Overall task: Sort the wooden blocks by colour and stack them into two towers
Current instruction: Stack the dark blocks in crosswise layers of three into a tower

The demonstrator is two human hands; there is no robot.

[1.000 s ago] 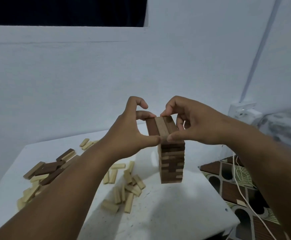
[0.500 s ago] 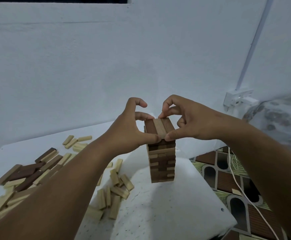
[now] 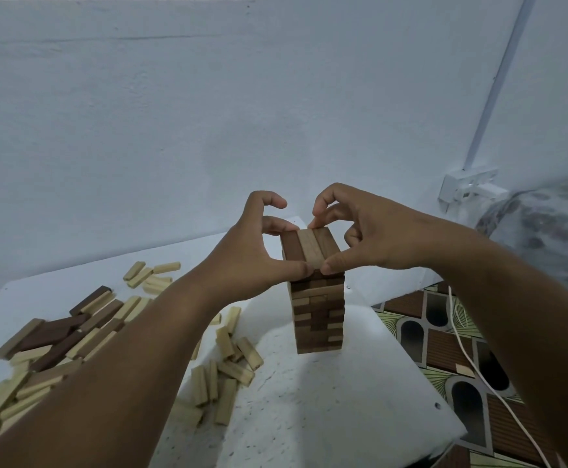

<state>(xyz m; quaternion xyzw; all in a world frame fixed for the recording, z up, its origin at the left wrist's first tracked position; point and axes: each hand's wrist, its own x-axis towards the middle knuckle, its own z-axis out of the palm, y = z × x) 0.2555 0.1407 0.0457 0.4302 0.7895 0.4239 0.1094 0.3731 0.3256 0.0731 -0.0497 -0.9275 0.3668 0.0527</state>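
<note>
1. We stand the brown tower (image 3: 318, 312) on the white table (image 3: 309, 417), right of centre, with its top layer (image 3: 309, 246) of three blocks lying side by side between our hands.
2. Our left hand (image 3: 252, 255) pinches the left part of that layer: the thumb sits at the near end and a curled finger at the far end, while the index finger arches above, touching nothing.
3. Our right hand (image 3: 360, 238) mirrors it on the right part, thumb at the near end and fingertips at the far end.
4. We judge the step to be squaring up the top layer, so we squeeze lightly and evenly from both ends until the three ends line up with the layers below.
5. We press inward only, never down or sideways; the tower is tall and narrow, and an uneven push could probably shift or topple it.
6. When we let go, we spread thumbs and fingers straight outward, both hands together, so no block gets dragged.
7. Plenty remains: a mixed pile (image 3: 49, 346) of dark and pale blocks lies at the table's left, and loose pale blocks (image 3: 225, 366) lie just left of the tower's foot. We see no pale tower yet.
8. We reach for those without brushing the tower with a forearm.
</note>
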